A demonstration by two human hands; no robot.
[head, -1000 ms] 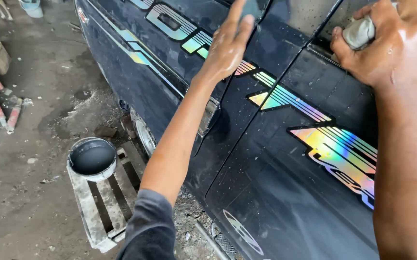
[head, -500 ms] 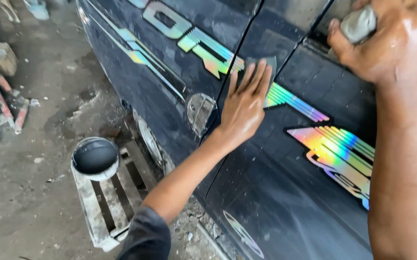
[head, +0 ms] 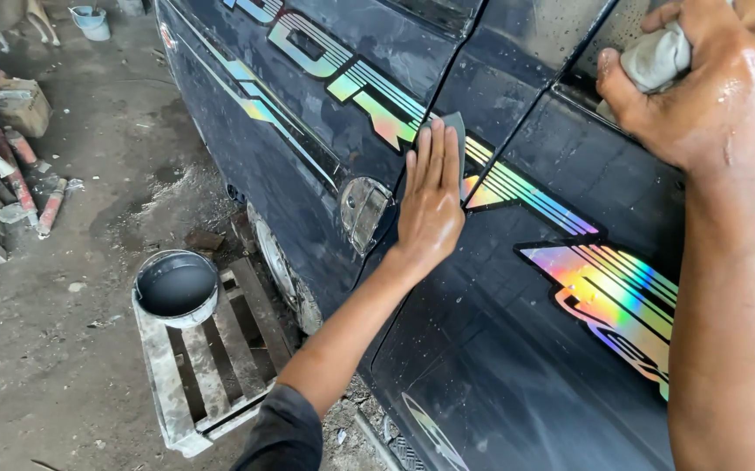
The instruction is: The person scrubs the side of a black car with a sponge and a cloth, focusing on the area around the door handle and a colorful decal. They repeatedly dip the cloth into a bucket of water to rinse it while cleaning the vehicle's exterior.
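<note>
The sanding sheet is a small dark square, pressed flat against the side of the dark car, right on the shiny rainbow stripe. The left hand lies on it with straight fingers close together, so the whole sheet touches the paint and does not slip. The sheet sits beside the thin gap between two car panels. The right hand is up high by the window edge. It is closed tight around a wet grey rag, and the hand itself looks wet. The two hands are well apart.

The car's paint looks wet and dull. Just left of the left hand is the round fuel flap. Below, on the dirty floor, a grey bucket stands on a wooden pallet close to the car's wheel. Old red pipes and junk lie further left. Nothing blocks the hands on the panel.
</note>
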